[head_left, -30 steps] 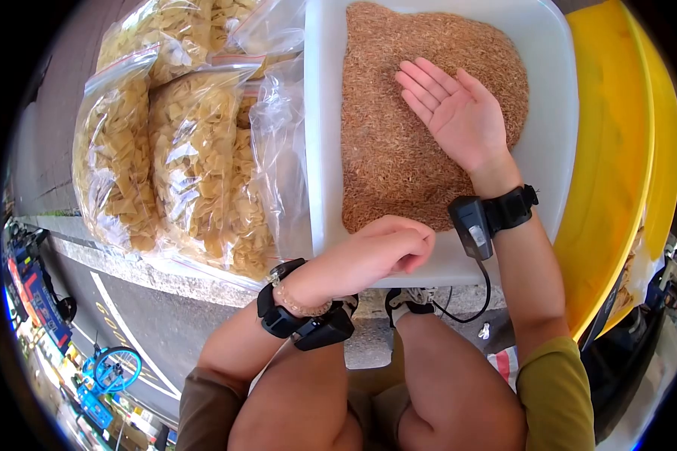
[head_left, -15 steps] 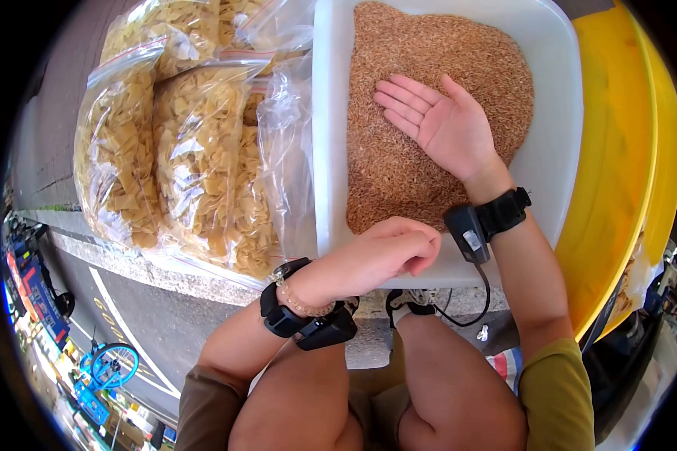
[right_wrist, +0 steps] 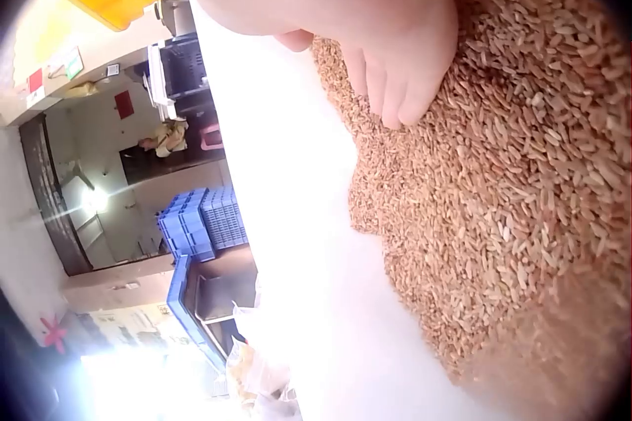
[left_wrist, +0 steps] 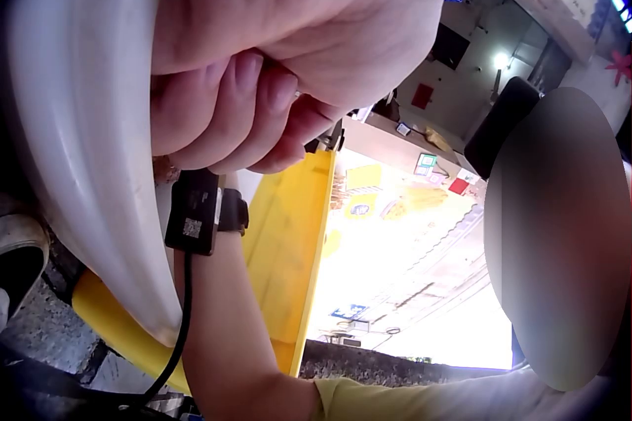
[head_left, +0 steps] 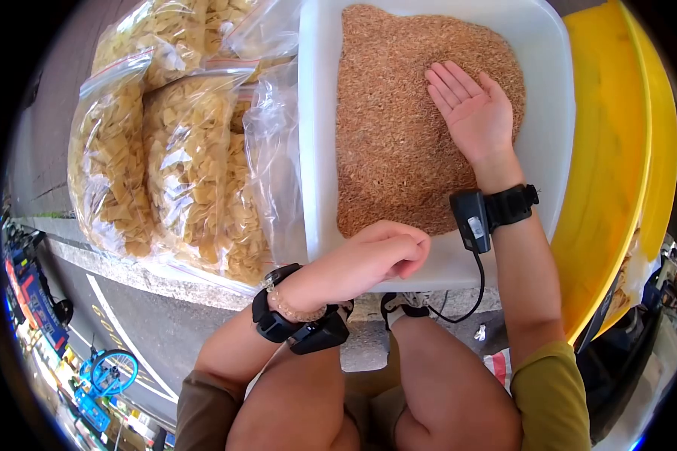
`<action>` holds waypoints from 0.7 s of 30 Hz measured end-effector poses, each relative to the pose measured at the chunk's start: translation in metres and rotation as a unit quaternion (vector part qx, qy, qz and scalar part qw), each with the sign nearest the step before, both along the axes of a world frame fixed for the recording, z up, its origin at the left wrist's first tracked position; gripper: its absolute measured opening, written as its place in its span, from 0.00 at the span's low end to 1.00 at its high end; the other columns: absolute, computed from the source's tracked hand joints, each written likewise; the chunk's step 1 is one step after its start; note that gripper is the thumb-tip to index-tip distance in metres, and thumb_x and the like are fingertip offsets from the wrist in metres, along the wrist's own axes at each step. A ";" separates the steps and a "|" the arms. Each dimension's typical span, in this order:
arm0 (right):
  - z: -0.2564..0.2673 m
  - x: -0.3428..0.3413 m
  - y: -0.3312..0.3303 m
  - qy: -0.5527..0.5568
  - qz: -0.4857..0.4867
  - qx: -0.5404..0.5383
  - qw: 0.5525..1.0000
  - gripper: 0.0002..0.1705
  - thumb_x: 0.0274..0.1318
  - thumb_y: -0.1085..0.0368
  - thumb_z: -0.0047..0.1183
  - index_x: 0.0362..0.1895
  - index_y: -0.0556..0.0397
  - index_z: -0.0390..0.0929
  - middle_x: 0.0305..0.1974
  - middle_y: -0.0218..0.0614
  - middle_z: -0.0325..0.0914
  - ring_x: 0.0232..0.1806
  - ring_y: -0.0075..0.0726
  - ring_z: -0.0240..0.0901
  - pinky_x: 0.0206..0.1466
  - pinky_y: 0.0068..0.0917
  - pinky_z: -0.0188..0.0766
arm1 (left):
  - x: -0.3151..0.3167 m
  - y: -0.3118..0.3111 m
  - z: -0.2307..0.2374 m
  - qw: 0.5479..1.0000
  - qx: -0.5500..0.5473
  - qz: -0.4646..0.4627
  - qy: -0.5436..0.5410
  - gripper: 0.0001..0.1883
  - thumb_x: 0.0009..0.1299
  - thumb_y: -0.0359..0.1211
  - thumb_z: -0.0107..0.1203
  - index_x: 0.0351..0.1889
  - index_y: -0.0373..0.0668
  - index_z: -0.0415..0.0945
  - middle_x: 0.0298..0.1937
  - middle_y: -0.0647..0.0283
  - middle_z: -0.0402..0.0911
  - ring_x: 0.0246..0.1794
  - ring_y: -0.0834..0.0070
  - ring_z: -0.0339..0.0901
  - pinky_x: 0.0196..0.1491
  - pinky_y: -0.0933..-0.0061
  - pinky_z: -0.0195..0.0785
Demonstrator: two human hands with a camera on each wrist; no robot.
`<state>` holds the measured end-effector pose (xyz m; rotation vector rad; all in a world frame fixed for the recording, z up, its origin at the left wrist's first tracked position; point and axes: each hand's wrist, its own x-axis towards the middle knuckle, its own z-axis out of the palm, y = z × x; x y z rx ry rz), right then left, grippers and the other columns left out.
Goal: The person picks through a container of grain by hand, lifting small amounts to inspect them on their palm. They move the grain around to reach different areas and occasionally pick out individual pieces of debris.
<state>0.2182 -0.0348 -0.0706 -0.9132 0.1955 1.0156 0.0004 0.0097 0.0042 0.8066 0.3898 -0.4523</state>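
Brown grain [head_left: 399,113] lies heaped in a white bin [head_left: 545,90]. My right hand [head_left: 483,120] is palm up at the right part of the heap, its fingers extended and holding nothing. In the right wrist view, the fingers of this hand [right_wrist: 365,6] reach to the surface of the grain [right_wrist: 513,174]; contact is hard to tell. My left hand [head_left: 376,259] is at the bin's near rim, with loosely bent fingers and nothing visible in them. The left wrist view shows the same hand [left_wrist: 286,36] beside the white rim [left_wrist: 74,76].
Clear bags of pale yellow flat pieces [head_left: 188,165] stand left of the bin, beside a crumpled clear bag [head_left: 274,150]. A large yellow container [head_left: 605,150] borders its right side. A cable [head_left: 481,289] hangs from my right wrist device.
My right hand first shifted left over the grain, then moved back right and slightly farther from me, staying palm up. My left hand has kept its place by the near rim.
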 end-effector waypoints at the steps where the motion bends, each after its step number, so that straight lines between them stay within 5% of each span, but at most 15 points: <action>1: 0.000 0.003 -0.001 -0.003 0.001 -0.001 1.000 0.31 0.65 0.55 0.26 0.62 0.71 0.52 0.61 0.59 0.57 0.65 0.54 0.55 0.68 0.42 0.52 | 0.000 0.000 0.000 1.000 -0.001 0.001 -0.003 0.13 0.63 0.34 0.38 0.15 0.43 0.59 0.17 0.74 0.56 0.18 0.88 0.50 0.22 0.83 0.43; 7: -0.001 0.007 -0.003 -0.034 -0.049 -0.015 0.998 0.29 0.64 0.57 0.29 0.59 0.70 0.56 0.58 0.56 0.62 0.61 0.50 0.61 0.65 0.40 0.57 | 0.001 -0.002 0.001 1.000 0.000 0.025 0.009 0.13 0.63 0.34 0.39 0.15 0.44 0.60 0.17 0.75 0.57 0.18 0.88 0.50 0.22 0.83 0.43; 9: 0.000 0.001 -0.002 -0.205 0.068 -0.094 0.972 0.21 0.61 0.61 0.41 0.52 0.64 0.68 0.48 0.46 0.73 0.47 0.36 0.71 0.52 0.29 0.67 | -0.001 -0.002 0.000 0.999 -0.014 0.030 0.013 0.13 0.63 0.35 0.39 0.16 0.44 0.60 0.17 0.75 0.56 0.18 0.89 0.50 0.22 0.83 0.42; 10: -0.001 -0.004 0.000 -0.204 0.071 -0.094 0.972 0.21 0.61 0.61 0.41 0.52 0.64 0.68 0.48 0.46 0.73 0.47 0.36 0.71 0.52 0.29 0.67 | -0.002 -0.002 -0.001 0.999 -0.014 0.033 0.015 0.13 0.63 0.35 0.39 0.16 0.44 0.60 0.17 0.75 0.56 0.18 0.89 0.50 0.22 0.83 0.42; 12: -0.004 -0.012 0.005 -0.450 0.229 -0.161 0.848 0.12 0.54 0.67 0.52 0.42 0.57 0.76 0.37 0.33 0.75 0.34 0.23 0.69 0.39 0.20 0.67 | -0.003 -0.003 -0.005 0.999 -0.008 0.030 -0.005 0.14 0.64 0.35 0.39 0.16 0.44 0.60 0.17 0.76 0.56 0.18 0.89 0.50 0.21 0.83 0.41; 14: -0.011 -0.015 0.007 -0.446 0.243 -0.140 0.850 0.08 0.49 0.70 0.57 0.36 0.52 0.79 0.33 0.27 0.73 0.30 0.19 0.66 0.35 0.18 0.65 | -0.002 -0.003 -0.005 0.999 -0.013 0.034 -0.004 0.14 0.63 0.35 0.39 0.16 0.44 0.60 0.17 0.76 0.56 0.18 0.89 0.50 0.21 0.83 0.41; 19: 0.004 -0.019 0.017 -0.658 0.308 -0.168 0.666 0.06 0.47 0.70 0.57 0.33 0.50 0.80 0.28 0.29 0.74 0.30 0.24 0.68 0.35 0.22 0.68 | -0.002 -0.003 -0.003 0.999 -0.022 0.039 -0.001 0.14 0.63 0.35 0.39 0.16 0.44 0.60 0.17 0.76 0.55 0.18 0.89 0.49 0.21 0.83 0.41; 21: 0.008 -0.024 0.027 -0.640 0.310 -0.146 0.688 0.06 0.48 0.70 0.56 0.34 0.51 0.79 0.29 0.31 0.75 0.30 0.26 0.70 0.36 0.23 0.69 | -0.002 -0.001 -0.004 0.999 -0.023 0.026 0.005 0.14 0.63 0.35 0.39 0.16 0.44 0.60 0.17 0.75 0.55 0.18 0.89 0.50 0.21 0.83 0.42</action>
